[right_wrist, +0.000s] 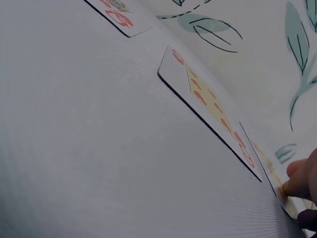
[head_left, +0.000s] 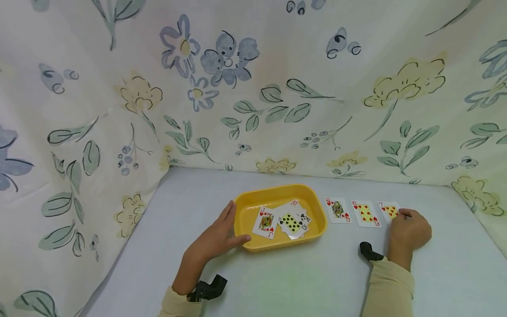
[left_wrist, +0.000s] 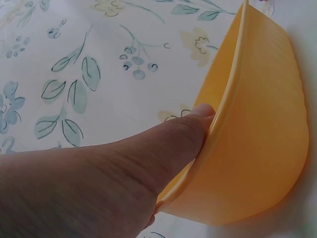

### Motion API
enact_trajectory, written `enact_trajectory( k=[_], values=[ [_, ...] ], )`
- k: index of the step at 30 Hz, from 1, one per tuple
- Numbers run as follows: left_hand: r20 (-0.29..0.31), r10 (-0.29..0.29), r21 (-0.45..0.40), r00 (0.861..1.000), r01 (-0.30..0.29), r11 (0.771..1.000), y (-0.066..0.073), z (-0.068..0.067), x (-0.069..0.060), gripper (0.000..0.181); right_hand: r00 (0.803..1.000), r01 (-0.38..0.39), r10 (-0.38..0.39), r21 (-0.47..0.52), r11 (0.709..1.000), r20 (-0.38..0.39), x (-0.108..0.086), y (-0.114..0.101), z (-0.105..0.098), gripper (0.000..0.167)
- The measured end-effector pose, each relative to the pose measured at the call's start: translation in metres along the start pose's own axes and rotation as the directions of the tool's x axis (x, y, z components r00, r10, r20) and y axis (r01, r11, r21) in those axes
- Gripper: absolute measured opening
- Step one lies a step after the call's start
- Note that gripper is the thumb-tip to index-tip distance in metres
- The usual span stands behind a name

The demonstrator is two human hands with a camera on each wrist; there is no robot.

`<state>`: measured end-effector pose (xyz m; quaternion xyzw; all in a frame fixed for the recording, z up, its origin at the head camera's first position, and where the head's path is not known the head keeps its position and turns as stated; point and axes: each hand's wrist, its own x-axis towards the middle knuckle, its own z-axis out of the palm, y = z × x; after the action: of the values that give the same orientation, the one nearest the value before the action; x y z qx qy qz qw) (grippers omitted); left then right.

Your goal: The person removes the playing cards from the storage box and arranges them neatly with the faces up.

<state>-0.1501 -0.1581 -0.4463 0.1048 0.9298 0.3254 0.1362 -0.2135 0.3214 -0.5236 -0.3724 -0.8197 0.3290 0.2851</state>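
My left hand (head_left: 215,233) holds the left end of a shallow yellow plastic tray (head_left: 277,245), its thumb (left_wrist: 185,136) over the rim in the left wrist view. Inside the tray lie a jack of hearts (head_left: 261,229), a black ten (head_left: 289,231) and other cards partly covered. On the right, my right hand (head_left: 412,229) has its curled fingers on the right side of a seven of hearts (head_left: 387,207), pinching it at the table. Part of that card is hidden by the hand. In the right wrist view only the fingertips (right_wrist: 294,183) show.
Between the tray and the seven, a queen of hearts (head_left: 332,215) and a six of hearts (head_left: 361,220) lie face up in a row on the white table (head_left: 301,281). A flower-patterned cloth (head_left: 277,132) hangs behind the table and along its left side.
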Motion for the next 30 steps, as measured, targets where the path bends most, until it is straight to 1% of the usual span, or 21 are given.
enact_trajectory(
  k=[2,4,6,9,11,12,14,16,17,18,19,20,21,22,23,24,26,27,28,30],
  values=[
    [-0.002,-0.001,0.005,1.0,0.001,1.0,0.0,0.0,0.0,0.107,1.0,-0.007,0.007,0.024,1.0,-0.011,0.0,-0.001,0.0,0.033],
    [-0.001,-0.006,0.012,1.0,0.006,1.0,-0.001,0.001,0.0,0.107,0.999,-0.025,0.029,0.089,0.996,-0.046,0.001,-0.001,0.002,0.032],
    [-0.002,-0.009,0.014,1.0,0.009,1.0,-0.001,0.001,0.0,0.107,0.993,-0.053,0.07,0.169,0.984,-0.091,0.0,-0.001,0.002,0.031],
    [0.001,-0.016,0.014,1.0,0.016,1.0,-0.001,0.002,0.0,0.108,0.981,-0.056,0.106,0.282,0.958,-0.165,0.0,-0.001,0.0,0.028],
    [0.001,-0.013,0.009,1.0,0.013,1.0,-0.001,0.001,0.0,0.108,0.978,-0.054,0.116,0.324,0.945,-0.175,0.001,-0.004,-0.003,0.028],
    [0.002,-0.009,0.008,1.0,0.009,1.0,-0.001,0.001,0.0,0.108,0.979,-0.045,0.109,0.336,0.941,-0.175,0.001,-0.006,-0.004,0.027],
    [0.006,-0.004,0.009,1.0,0.004,1.0,-0.001,0.001,0.0,0.107,0.986,-0.047,0.102,0.362,0.931,-0.135,0.0,-0.013,-0.007,0.026],
    [0.006,0.005,0.012,1.0,-0.005,1.0,-0.001,0.0,0.0,0.106,0.995,-0.039,0.068,0.364,0.93,-0.068,-0.003,-0.028,-0.01,0.025],
    [0.005,0.008,0.012,1.0,-0.008,1.0,-0.001,-0.001,0.0,0.106,0.999,-0.015,0.03,0.358,0.933,-0.036,-0.006,-0.038,-0.011,0.024],
    [0.002,0.009,0.014,1.0,-0.009,1.0,-0.002,-0.001,0.0,0.106,1.0,0.003,-0.01,0.356,0.935,0.016,-0.01,-0.049,-0.012,0.024],
    [0.001,0.009,0.012,1.0,-0.009,1.0,-0.002,-0.001,0.0,0.106,0.995,0.022,-0.054,0.348,0.937,0.082,-0.016,-0.06,-0.013,0.025],
    [0.0,0.01,0.01,1.0,-0.01,1.0,-0.003,-0.001,0.0,0.106,0.983,0.062,-0.116,0.337,0.939,0.141,-0.023,-0.073,-0.014,0.025],
    [0.0,0.011,0.004,1.0,-0.011,1.0,-0.003,-0.001,-0.001,0.106,0.962,0.108,-0.182,0.329,0.938,0.204,-0.031,-0.085,-0.014,0.025],
    [-0.001,0.011,0.0,1.0,-0.011,1.0,-0.004,-0.001,-0.001,0.106,0.931,0.161,-0.254,0.329,0.931,0.264,-0.039,-0.097,-0.013,0.025],
    [0.0,0.012,-0.006,1.0,-0.012,1.0,-0.004,-0.001,-0.001,0.106,0.891,0.214,-0.323,0.332,0.919,0.319,-0.05,-0.109,-0.013,0.024],
    [-0.001,0.013,-0.008,1.0,-0.013,1.0,-0.004,-0.001,-0.001,0.106,0.845,0.257,-0.38,0.339,0.905,0.376,-0.06,-0.12,-0.012,0.023],
    [-0.001,0.014,-0.014,1.0,-0.014,1.0,-0.004,0.0,-0.001,0.106,0.742,0.355,-0.495,0.36,0.863,0.453,-0.081,-0.14,-0.008,0.02],
    [-0.003,0.015,-0.012,1.0,-0.015,1.0,-0.004,0.001,-0.001,0.106,0.684,0.395,-0.54,0.373,0.84,0.491,-0.092,-0.149,-0.007,0.018],
    [-0.006,0.016,-0.007,1.0,-0.016,1.0,-0.004,0.001,-0.001,0.106,0.624,0.431,-0.578,0.385,0.816,0.526,-0.102,-0.156,-0.005,0.017],
    [-0.01,0.02,0.0,1.0,-0.02,1.0,-0.003,0.001,0.0,0.106,0.497,0.492,-0.633,0.408,0.769,0.593,-0.12,-0.168,-0.001,0.015]
  ],
)
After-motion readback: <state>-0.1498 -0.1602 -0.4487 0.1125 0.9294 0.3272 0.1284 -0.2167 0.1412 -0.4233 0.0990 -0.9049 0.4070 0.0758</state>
